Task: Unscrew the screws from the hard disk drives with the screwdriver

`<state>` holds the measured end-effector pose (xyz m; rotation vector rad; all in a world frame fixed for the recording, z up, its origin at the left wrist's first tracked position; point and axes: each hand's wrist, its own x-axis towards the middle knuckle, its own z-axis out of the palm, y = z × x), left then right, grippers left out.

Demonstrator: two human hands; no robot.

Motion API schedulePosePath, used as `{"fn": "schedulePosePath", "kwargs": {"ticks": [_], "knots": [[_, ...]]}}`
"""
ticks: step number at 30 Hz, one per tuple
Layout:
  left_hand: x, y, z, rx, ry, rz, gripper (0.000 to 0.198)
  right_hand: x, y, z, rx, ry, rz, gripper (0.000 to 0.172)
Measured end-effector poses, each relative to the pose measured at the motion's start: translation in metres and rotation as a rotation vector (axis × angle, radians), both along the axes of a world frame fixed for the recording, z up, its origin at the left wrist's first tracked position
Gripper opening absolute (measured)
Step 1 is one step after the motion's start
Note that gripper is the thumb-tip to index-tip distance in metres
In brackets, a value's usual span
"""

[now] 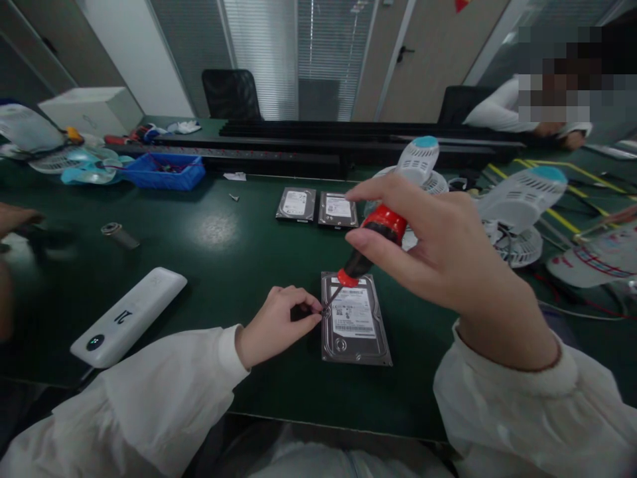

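A hard drive (353, 345) lies label up on the green table in front of me. My right hand (438, 245) is closed around a screwdriver (365, 255) with a red and black handle, tilted so its shaft runs down to the drive's left edge. At that tip my left hand (283, 322) pinches with thumb and forefinger, close beside the drive. Whatever sits between those fingertips is too small to make out. Two more hard drives, a left one (296, 204) and a right one (338, 210), lie side by side farther back.
A white power bank (129, 317) and a small metal cylinder (120, 235) are on the left. Behind them stands a blue bin (164, 174). White fans (517, 206) and cables crowd the right. Another person's hand (17, 219) shows at the left edge; someone sits far right.
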<state>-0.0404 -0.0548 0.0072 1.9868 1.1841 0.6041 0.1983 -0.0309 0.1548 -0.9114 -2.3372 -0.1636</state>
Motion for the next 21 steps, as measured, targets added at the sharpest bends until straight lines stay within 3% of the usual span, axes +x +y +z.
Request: {"fn": "schedulePosePath", "kwargs": {"ticks": [2, 7, 10, 13, 18, 21], "knots": [[0.0000, 0.0000, 0.0008, 0.001, 0.002, 0.001, 0.005, 0.0005, 0.0004, 0.0001, -0.011, -0.014, 0.006, 0.045], [-0.0004, -0.0002, 0.0023, -0.011, 0.005, 0.012, 0.005, -0.0018, 0.0013, -0.0011, -0.034, 0.068, 0.211, 0.034], [-0.0003, -0.0004, 0.0029, -0.003, 0.004, 0.008, 0.005, -0.0059, 0.0012, -0.0032, 0.075, 0.080, 0.155, 0.024], [0.0001, -0.0006, 0.0032, 0.009, 0.006, 0.008, 0.005, -0.0065, 0.0024, -0.0045, 0.130, 0.014, 0.119, 0.035], [0.0007, -0.0007, 0.0036, -0.005, 0.013, 0.008, 0.006, -0.0045, 0.0051, -0.0056, -0.029, 0.046, 0.289, 0.043], [0.0013, -0.0010, 0.0042, -0.002, 0.011, 0.003, 0.008, -0.0067, 0.0052, -0.0070, 0.031, 0.086, 0.271, 0.039]]}}
